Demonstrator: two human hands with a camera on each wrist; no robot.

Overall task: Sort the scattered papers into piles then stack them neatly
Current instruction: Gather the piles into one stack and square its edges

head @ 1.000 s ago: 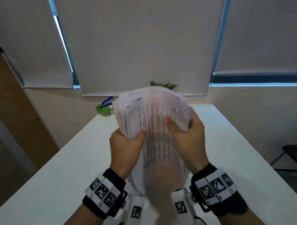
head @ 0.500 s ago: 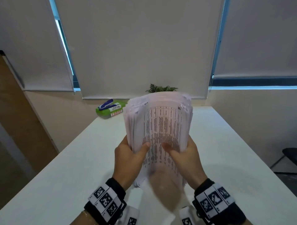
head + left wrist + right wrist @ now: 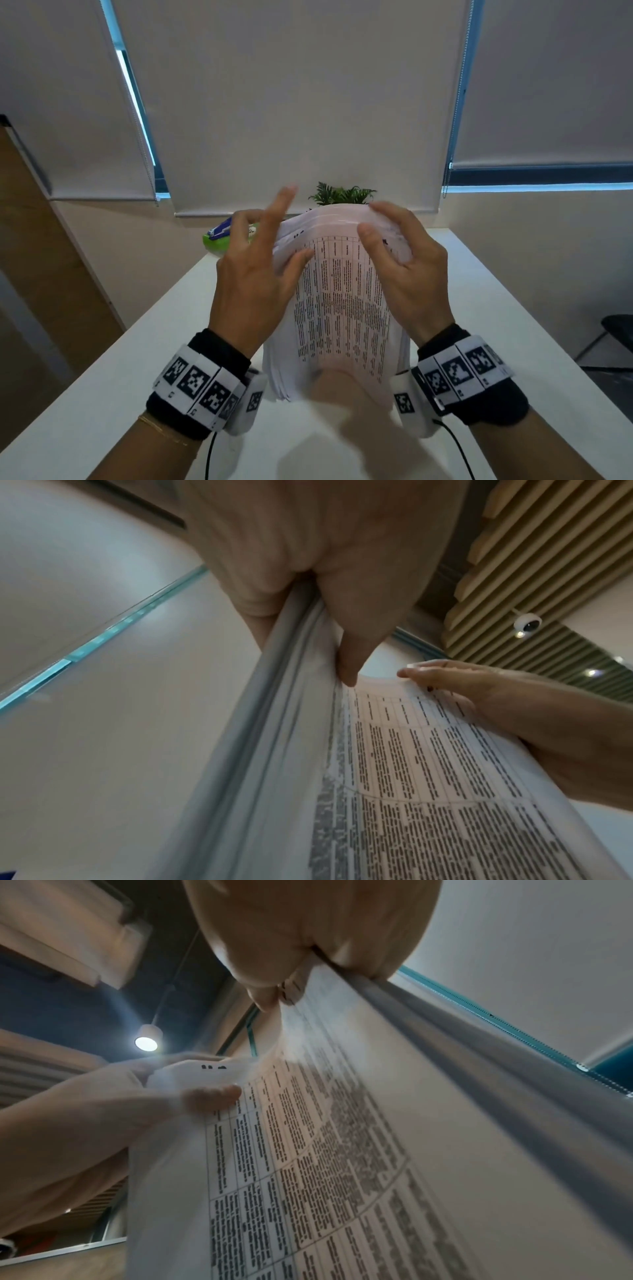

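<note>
Papers (image 3: 339, 308) upright, edges uneven.

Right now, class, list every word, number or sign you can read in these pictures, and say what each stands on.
Paper stack: a printed table of dark text in columns, too blurred to read in any view.
Top corner of the stack: a few bold black characters, illegible.
Green box behind the left hand: its label is blurred and mostly hidden.
Wrist bands: black-and-white square code markers, no letters.
Nothing legible anywhere.

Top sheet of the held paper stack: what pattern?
White sheet, black gridded table text; clearest in left wrist view.
</note>
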